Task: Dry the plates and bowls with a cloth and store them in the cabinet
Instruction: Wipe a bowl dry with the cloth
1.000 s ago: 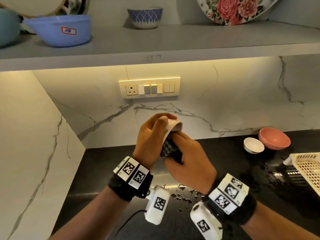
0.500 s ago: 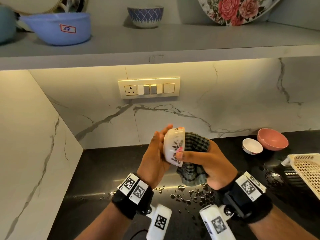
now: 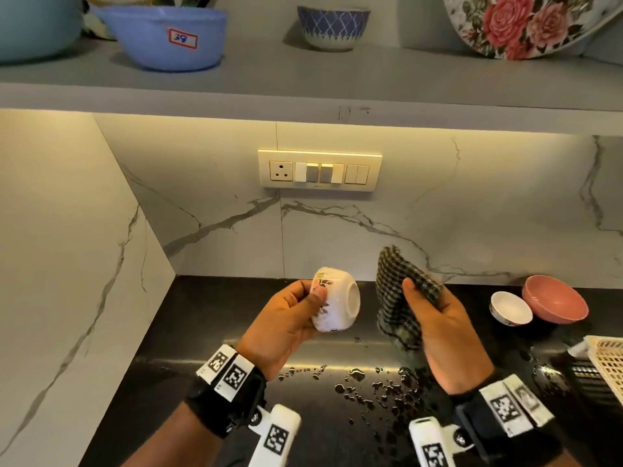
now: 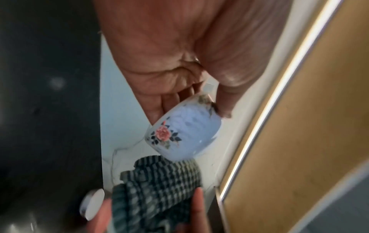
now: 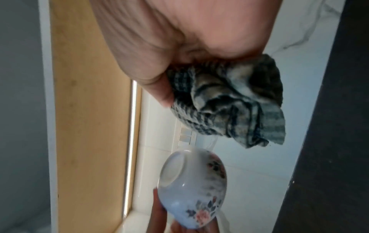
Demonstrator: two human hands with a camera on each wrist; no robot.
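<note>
Up above the black countertop (image 3: 209, 332), the small white floral bowl (image 3: 337, 303) sits in the left hand (image 3: 286, 328), thumb across its side and fingers curled behind it, its foot ring turned toward the right. A clear gap separates it from the checked cloth (image 3: 401, 298), which the right hand (image 3: 445, 332) holds bunched with the thumb pressed over the fabric. Both are held in the air, short of the marble back wall (image 3: 337, 237). Water drops (image 3: 364, 382) lie on the counter under and between the wrists. Further right, near the wall, a small white bowl (image 3: 510, 308) touches a pink bowl (image 3: 556, 299); a cream plastic basket (image 3: 606, 362) juts in at the right edge. Overhead, the grey shelf (image 3: 303, 82) carries a blue bowl (image 3: 165, 35), a patterned bowl (image 3: 332, 26) and a rose-printed plate (image 3: 526, 25), with bare shelf between them. The left marble side wall (image 3: 67, 264) closes the corner.
</note>
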